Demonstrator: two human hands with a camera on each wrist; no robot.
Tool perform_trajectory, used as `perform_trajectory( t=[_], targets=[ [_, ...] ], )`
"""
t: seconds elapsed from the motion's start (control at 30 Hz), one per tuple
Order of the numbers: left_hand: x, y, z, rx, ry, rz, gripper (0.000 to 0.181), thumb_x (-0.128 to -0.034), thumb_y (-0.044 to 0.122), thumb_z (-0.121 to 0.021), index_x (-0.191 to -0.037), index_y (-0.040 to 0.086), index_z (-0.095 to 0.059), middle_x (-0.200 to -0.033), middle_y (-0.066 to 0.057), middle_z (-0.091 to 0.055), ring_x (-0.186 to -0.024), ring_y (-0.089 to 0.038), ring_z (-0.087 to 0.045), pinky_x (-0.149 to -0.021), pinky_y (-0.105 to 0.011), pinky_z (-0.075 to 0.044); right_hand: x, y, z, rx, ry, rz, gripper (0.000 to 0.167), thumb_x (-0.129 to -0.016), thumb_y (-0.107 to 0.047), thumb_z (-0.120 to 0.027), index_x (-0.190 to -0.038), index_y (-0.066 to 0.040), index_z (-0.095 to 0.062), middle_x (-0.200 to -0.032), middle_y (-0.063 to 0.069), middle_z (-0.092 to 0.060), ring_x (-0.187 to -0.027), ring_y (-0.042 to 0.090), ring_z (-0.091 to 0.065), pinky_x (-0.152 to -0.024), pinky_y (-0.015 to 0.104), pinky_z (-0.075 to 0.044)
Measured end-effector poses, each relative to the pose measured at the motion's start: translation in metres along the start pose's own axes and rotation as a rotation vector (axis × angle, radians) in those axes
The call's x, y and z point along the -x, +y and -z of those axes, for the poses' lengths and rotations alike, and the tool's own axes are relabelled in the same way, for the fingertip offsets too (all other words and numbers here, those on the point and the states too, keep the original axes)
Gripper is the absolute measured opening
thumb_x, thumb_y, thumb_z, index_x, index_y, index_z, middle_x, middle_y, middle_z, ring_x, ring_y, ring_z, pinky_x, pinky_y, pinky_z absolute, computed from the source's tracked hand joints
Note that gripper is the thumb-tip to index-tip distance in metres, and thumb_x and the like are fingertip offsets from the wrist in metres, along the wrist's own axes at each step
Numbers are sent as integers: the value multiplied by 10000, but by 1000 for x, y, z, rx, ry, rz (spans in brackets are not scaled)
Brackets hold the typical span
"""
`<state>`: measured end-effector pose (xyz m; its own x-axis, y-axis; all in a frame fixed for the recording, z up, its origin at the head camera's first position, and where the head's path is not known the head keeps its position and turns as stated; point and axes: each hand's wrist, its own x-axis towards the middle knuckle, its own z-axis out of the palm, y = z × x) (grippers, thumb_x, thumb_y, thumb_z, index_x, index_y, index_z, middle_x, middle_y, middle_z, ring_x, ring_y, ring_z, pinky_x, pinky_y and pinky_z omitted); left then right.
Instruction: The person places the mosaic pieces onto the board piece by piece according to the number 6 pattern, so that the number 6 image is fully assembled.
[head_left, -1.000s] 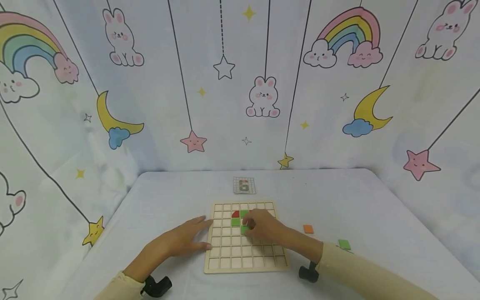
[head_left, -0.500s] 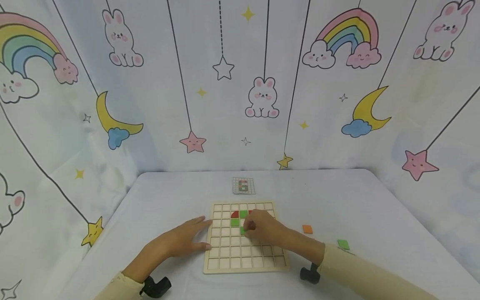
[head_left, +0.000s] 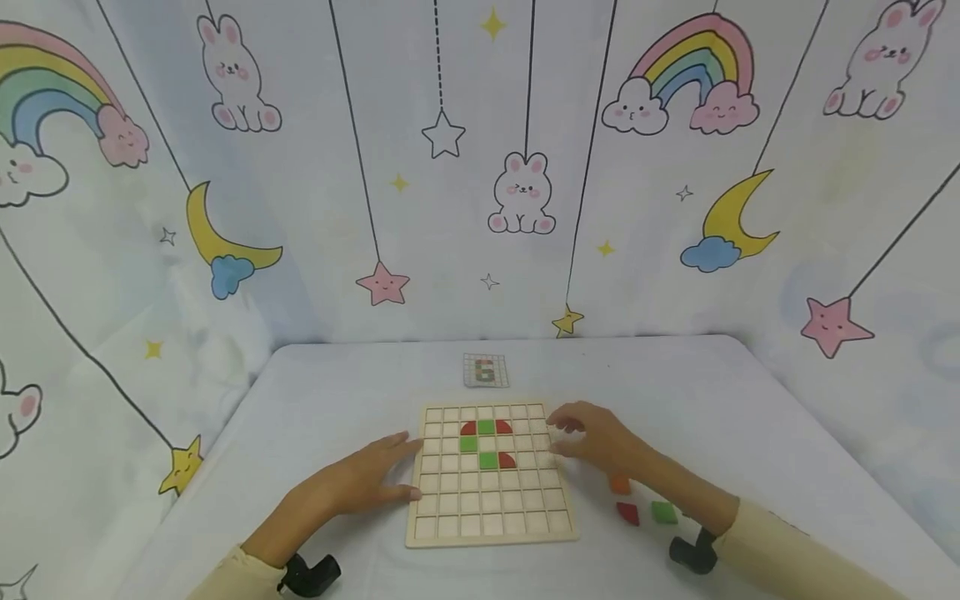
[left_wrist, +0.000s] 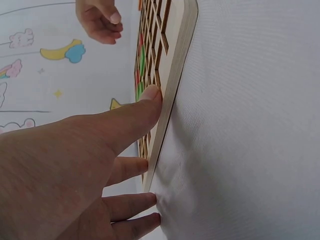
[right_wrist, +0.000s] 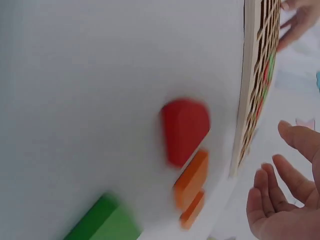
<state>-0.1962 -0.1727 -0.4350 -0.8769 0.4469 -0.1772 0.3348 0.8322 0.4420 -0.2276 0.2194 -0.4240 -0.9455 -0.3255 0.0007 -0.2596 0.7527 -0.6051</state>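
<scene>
Grid board [head_left: 491,502] with six tiles [head_left: 468,444] inside

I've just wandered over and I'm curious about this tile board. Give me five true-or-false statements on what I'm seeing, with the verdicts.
1. The left hand touches the wooden grid board. True.

2. Three green squares and three red pieces sit on the board. True.

3. The right hand is gripping a green square. False: the right hand holds nothing.

4. Every coloured piece is on the board. False: a loose red piece, a loose green piece and orange pieces lie on the white cloth to its right.

5. A small pattern card lies beyond the board's far edge. True.
</scene>
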Motion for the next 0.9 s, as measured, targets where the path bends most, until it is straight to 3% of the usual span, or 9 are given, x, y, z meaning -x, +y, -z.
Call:
perform_trajectory(
  t=[0.13,0.4,0.73,0.9],
  targets=[
    [1,1,1,8,6,-16,818,-946,511,-764,-1593,107,-468,-1656,-253,-379,-1534,-449,-369,-1237,-613,-344,9,20,15,-19,21,-95,429,-919,-295,-839,-1298,-149,-700,-1245,21,-707,-1190,243,-642,-1037,507,-575],
    [-1,1,1,1,0,-19,823,-943,526,-759,-1597,121,-465,-1660,-240,-380,-1535,-438,-371,-1233,-617,-349,27,54,29,-36,15,-149,520,-904,-336,-852,-1337,-112,-669,-1300,68,-696,-1235,298,-633,-1060,520,-566],
    [0,3,2,7,-1,-15,817,-947,508,-763,-1603,129,-456,-1667,-234,-372,-1538,-444,-362,-1233,-627,-341,40,69,35,-37,-26,-211,512,-864,-291,-886,-1290,-105,-672,-1301,82,-684,-1239,311,-612,-1101,556,-525],
    [1,4,3,13,-3,-9,820,-943,507,-768,-1601,127,-460,-1665,-233,-376,-1538,-441,-365,-1232,-626,-343,42,71,34,-43,-39,-196,431,-879,-250,-872,-1245,-111,-691,-1289,62,-687,-1250,316,-616,-1105,558,-521]
  ],
)
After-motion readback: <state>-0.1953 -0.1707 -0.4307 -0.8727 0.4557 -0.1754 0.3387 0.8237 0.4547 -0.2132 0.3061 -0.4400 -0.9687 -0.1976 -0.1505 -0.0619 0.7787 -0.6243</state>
